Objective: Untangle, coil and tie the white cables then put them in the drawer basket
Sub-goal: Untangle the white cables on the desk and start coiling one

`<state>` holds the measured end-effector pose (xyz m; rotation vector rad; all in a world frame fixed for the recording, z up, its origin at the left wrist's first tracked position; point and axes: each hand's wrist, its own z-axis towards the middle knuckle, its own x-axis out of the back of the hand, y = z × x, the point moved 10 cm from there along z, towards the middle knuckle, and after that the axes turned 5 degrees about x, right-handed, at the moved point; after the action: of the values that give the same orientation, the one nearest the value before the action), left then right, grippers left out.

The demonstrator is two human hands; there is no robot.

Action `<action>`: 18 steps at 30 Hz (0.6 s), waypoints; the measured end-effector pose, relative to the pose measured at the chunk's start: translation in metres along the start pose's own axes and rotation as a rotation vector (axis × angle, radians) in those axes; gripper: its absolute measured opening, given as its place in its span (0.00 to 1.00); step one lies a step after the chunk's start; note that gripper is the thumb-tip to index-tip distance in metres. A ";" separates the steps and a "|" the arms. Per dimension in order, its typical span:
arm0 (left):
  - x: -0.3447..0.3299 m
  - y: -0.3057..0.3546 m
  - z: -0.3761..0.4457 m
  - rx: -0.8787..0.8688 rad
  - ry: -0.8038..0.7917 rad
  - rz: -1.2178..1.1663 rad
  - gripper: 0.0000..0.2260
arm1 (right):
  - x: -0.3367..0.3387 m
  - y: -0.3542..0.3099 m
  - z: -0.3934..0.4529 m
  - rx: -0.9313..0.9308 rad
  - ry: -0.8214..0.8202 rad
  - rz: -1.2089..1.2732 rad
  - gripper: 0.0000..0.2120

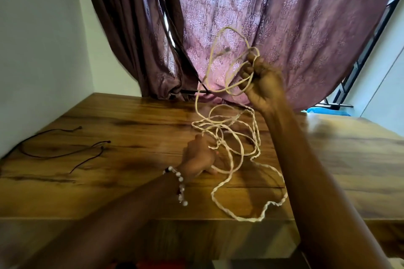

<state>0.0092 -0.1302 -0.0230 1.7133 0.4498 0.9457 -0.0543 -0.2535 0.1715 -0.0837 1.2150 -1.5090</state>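
A person's two bare hands work a tangle of white cables (227, 129) over a wooden desk (109, 181), seen from above and slightly blurred. The cables are thin, cream-white and look twisted together in pairs along much of their length; they are likely light and limp, holding no shape of their own, so loops will probably slide and snag on one another unless kept gathered. The right hand (262, 81) is raised above the far side of the desk, its fingers (248, 72) curled round several large loops that stand up and hang down in front of a patterned mauve curtain (306, 17). From that hand strands drop to a loose heap on the desk, and one long wavy run trails toward the near edge. The left hand (197, 157), with a beaded bracelet (180, 183) on its wrist, rests low on the desk at the heap, fingers bent onto a strand; whether it pinches it or only presses it down cannot be told. A good hold seems to be close to a crossing, one strand at a time, while the other hand keeps the gathered loops. Thin dark cords (65, 148) lie well apart at the left. No drawer basket is in view.
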 end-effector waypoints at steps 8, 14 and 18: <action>-0.048 0.029 -0.017 0.056 -0.727 -0.142 0.12 | -0.014 0.028 -0.019 -0.025 -0.223 -0.624 0.09; 0.039 0.032 0.008 0.099 -0.502 -0.834 0.15 | -0.026 0.064 -0.037 0.105 -0.289 -1.027 0.03; 0.059 0.030 0.012 0.068 -0.487 -0.855 0.25 | -0.062 0.094 -0.064 0.297 -0.449 -1.312 0.05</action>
<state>0.0496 -0.1073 0.0253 1.5110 0.7911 -0.1016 -0.0079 -0.1496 0.1093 -1.1281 0.4778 -2.5537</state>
